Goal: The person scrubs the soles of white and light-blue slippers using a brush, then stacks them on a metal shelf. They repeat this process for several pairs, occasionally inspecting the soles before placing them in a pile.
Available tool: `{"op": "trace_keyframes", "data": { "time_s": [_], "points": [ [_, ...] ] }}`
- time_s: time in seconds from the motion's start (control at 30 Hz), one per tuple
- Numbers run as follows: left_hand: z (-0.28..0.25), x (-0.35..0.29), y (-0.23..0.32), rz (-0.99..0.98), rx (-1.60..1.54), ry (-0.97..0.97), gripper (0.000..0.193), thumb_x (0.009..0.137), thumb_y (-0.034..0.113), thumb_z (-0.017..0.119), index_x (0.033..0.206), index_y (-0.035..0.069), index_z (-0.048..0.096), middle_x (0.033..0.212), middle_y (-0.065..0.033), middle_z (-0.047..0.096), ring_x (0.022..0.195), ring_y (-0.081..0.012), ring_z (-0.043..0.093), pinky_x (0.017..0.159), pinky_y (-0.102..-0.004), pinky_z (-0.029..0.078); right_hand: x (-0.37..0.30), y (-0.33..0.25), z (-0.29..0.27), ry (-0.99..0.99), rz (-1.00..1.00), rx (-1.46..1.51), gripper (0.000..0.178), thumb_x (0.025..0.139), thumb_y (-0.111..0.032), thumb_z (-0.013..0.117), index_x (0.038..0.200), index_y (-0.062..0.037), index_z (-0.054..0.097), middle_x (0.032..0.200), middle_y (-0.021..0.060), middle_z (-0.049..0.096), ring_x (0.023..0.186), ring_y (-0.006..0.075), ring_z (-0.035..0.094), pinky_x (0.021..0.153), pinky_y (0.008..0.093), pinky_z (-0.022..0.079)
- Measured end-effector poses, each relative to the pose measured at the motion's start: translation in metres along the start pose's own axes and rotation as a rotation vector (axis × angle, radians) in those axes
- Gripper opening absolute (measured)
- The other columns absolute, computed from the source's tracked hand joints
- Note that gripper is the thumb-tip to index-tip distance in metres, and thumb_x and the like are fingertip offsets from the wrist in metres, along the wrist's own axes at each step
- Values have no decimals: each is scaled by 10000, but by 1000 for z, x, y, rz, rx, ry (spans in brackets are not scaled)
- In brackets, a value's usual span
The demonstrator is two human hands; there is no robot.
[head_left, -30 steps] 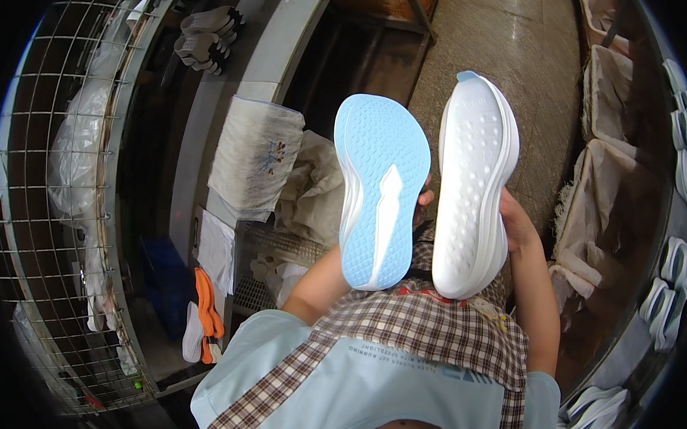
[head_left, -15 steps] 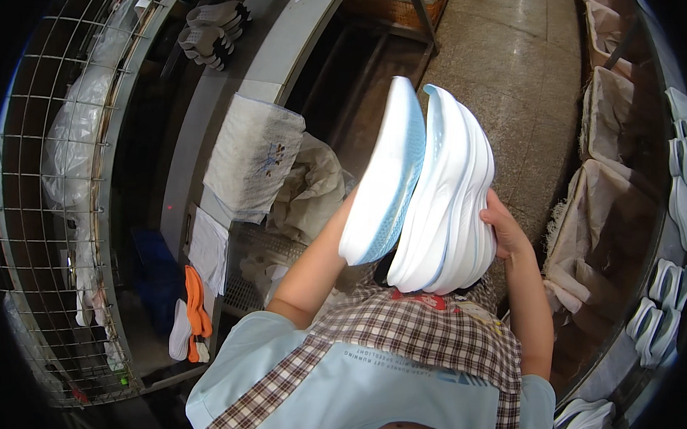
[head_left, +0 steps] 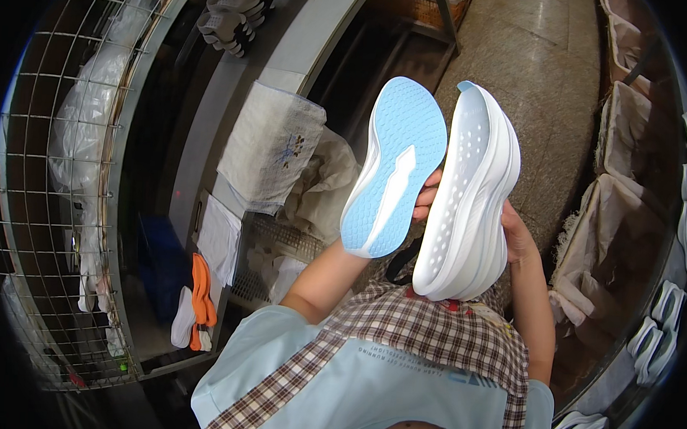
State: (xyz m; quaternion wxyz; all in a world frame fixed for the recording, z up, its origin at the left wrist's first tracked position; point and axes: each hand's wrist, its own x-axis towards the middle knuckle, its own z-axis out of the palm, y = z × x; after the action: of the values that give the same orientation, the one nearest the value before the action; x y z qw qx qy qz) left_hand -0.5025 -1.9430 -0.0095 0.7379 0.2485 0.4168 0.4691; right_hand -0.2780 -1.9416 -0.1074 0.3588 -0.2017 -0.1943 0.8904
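Observation:
My left hand (head_left: pixel 428 196) is closed on a shoe sole (head_left: pixel 395 171), its palm hidden behind it. That sole has light blue textured tread facing up, a white strip down its middle and white sidewalls. Beside it, my right hand (head_left: pixel 517 236) grips a stack of white shoe soles (head_left: pixel 471 197) by the outer side. The top one shows its inner face, pale with rows of small raised dots and a light blue tip. Both are held upright over my checked apron (head_left: pixel 415 325), with a narrow gap between them.
On the left stand a wire rack (head_left: pixel 61 179) and a metal bench with a white towel (head_left: pixel 274 146) over its edge. Orange soles (head_left: pixel 201 293) lie near it. Cloth-lined baskets (head_left: pixel 599 233) line the right side, beside more soles (head_left: pixel 664 328). Tiled floor (head_left: pixel 536 108) runs ahead.
The left sole has turned so its blue tread faces up. The stack has moved right and tilted, showing the top sole's dotted inner face. My left fingertips have come into view.

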Motion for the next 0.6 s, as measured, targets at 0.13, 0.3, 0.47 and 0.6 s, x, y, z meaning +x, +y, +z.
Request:
{"op": "trace_keyframes", "data": {
  "time_s": [0.13, 0.3, 0.47, 0.6],
  "points": [
    [-4, -4, 4, 11, 103, 38, 501, 889, 149, 592, 1331, 10, 400, 1222, -150, 497, 1065, -204, 545, 861, -304, 507, 2, 2, 3, -14, -9, 9, 981, 708, -316, 747, 1431, -12, 158, 1342, 200, 422, 1190, 279, 505, 944, 379, 485],
    [-11, 1, 15, -13, 178, 61, 490, 899, 113, 580, 1344, 13, 400, 1250, -149, 510, 1083, -202, 557, 904, -325, 494, 1, 0, 9, 81, -20, -96, 869, 777, -262, 681, 1430, -12, 165, 1362, 185, 403, 1216, 263, 474, 979, 376, 446],
    [-15, 1, 29, -96, -24, -46, 591, 847, 27, 627, 1374, 8, 361, 1297, -109, 492, 1136, -177, 521, 966, -314, 448, -3, 1, 21, 143, -22, -110, 823, 800, -235, 660, 1430, -19, 175, 1364, 185, 401, 1213, 263, 475, 973, 369, 453],
    [-13, -6, 36, -70, 44, -36, 564, 862, 35, 609, 1370, 7, 366, 1297, -106, 487, 1135, -177, 520, 967, -316, 447, -4, 9, 31, 141, -57, -83, 815, 805, -230, 655, 1431, -23, 176, 1359, 188, 406, 1195, 264, 493, 960, 368, 467]
  ]
}}
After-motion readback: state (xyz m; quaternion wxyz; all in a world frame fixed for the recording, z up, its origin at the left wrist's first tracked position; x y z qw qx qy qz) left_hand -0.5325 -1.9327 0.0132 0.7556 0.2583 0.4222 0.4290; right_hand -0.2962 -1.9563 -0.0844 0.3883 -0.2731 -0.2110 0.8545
